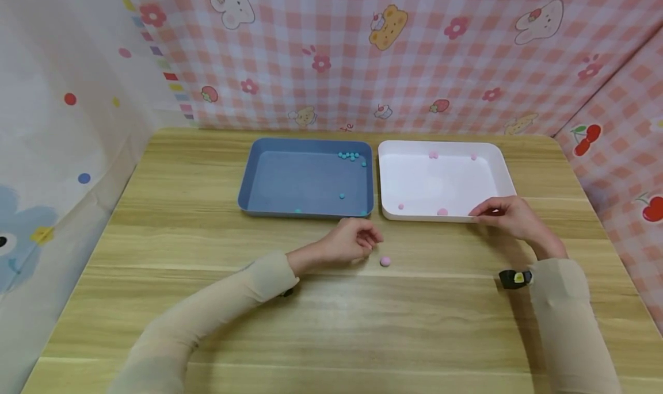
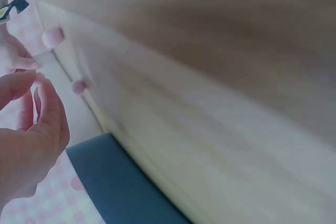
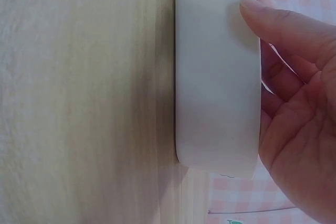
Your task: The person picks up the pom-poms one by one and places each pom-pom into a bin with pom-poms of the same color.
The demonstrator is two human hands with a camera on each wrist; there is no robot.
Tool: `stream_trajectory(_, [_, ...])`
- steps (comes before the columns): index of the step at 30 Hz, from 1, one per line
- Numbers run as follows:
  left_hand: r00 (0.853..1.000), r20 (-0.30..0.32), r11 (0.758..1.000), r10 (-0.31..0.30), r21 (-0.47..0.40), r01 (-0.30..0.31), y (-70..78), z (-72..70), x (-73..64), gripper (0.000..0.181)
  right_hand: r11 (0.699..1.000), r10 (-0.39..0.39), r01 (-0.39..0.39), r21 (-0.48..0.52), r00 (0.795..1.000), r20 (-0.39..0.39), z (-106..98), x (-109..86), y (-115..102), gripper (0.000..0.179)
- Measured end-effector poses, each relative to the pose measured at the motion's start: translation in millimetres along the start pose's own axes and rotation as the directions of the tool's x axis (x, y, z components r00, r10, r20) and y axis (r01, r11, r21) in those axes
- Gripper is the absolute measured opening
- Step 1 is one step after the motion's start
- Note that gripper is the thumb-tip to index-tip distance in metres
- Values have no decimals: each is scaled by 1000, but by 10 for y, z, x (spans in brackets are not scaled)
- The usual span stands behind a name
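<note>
My right hand [image 1: 510,215] grips the front rim of the white tray [image 1: 430,218] near its right corner. In the right wrist view the thumb [image 3: 278,24] lies on the tray's outer wall [image 3: 218,77], the other fingers behind the rim. My left hand [image 1: 347,241] is just in front of the blue tray [image 1: 305,214]. In the left wrist view its thumb and fingertip pinch a small pink ball [image 2: 39,78]; the head view hides this. A pink ball [image 1: 385,261] lies on the table beside that hand. The left wrist view shows another pink ball [image 2: 78,87] on the table.
Several teal balls [image 1: 353,158] lie in the blue tray, mostly at its back right corner. Several pink balls [image 1: 433,155] are scattered in the white tray. Both trays stand side by side on the wooden table [image 1: 331,336], before a pink checked cloth [image 1: 342,49].
</note>
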State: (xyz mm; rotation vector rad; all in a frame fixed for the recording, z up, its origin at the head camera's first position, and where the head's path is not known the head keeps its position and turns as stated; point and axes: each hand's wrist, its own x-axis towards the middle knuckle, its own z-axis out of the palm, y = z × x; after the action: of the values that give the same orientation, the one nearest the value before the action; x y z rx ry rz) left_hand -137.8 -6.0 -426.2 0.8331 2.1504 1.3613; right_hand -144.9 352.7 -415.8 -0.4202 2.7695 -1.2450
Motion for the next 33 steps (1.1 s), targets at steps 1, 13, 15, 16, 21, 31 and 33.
stream_trajectory(1, [1000,1,1000,8,-11,-8,19,1,22,24,1000,-2,2,3,1000,0,-2,-5,-28,6])
stream_trajectory(13, [991,-94,992,97,-69,-104,297,-81,357,23,999,5,-5,-35,1000,12,-11,8,22,5])
stream_trajectory(15, [985,-120,989,122,-70,-131,348,-101,423,22,1000,4,-3,-30,1000,12,-12,9,49,5])
stream_trajectory(16, [983,-130,987,129,-75,-140,372,-109,454,21,1000,3,-3,-27,1000,11,-13,8,53,6])
stream_trajectory(21, [979,-154,982,132,-115,-150,467,-132,581,20,999,31,-31,-20,1000,6,-14,-3,72,7])
stream_trajectory(31, [976,-169,986,141,-69,-154,560,-119,807,21,999,32,-32,-7,999,16,-22,0,54,7])
stream_trajectory(33, [972,-182,985,151,-54,-163,582,-127,862,22,1000,22,-22,3,1000,13,-24,-2,37,7])
